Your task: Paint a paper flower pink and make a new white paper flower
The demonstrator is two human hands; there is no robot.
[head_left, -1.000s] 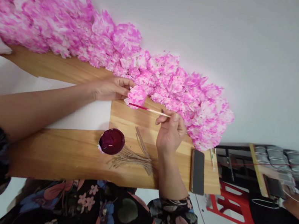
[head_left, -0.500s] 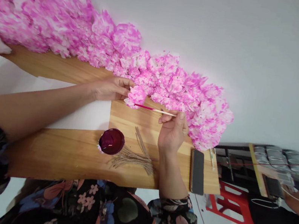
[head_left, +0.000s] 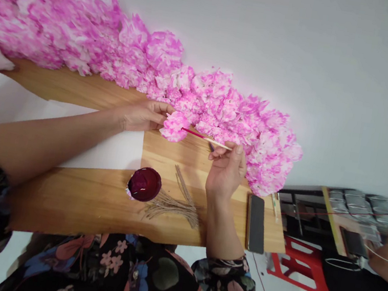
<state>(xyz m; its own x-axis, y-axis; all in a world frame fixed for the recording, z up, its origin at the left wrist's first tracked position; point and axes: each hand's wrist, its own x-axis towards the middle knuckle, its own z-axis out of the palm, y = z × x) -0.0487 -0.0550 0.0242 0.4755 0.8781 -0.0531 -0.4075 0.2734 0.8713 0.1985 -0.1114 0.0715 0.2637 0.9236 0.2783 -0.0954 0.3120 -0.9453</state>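
Since the earlier frame, our right hand [head_left: 226, 171] has gone a little up and to the right, and the tip of the thin wooden brush with a red-stained end [head_left: 205, 138] has climbed from the lower edge of the flower onto its petals. Closest to us on the wooden tabletop [head_left: 77, 195] stands a small round bowl of dark red dye [head_left: 145, 183], and just beside it lies a bundle of thin brown stems [head_left: 173, 201]. To the right a dark phone [head_left: 256, 223] lies flat near the edge. Further on, our right hand pinches the brush between thumb and fingers. Our left hand [head_left: 145, 115] pinches a small pink and white paper flower [head_left: 175, 126] at its side, just above the tabletop. Behind it, a long row of pink paper flowers [head_left: 127, 55] runs along the white wall [head_left: 307, 45].
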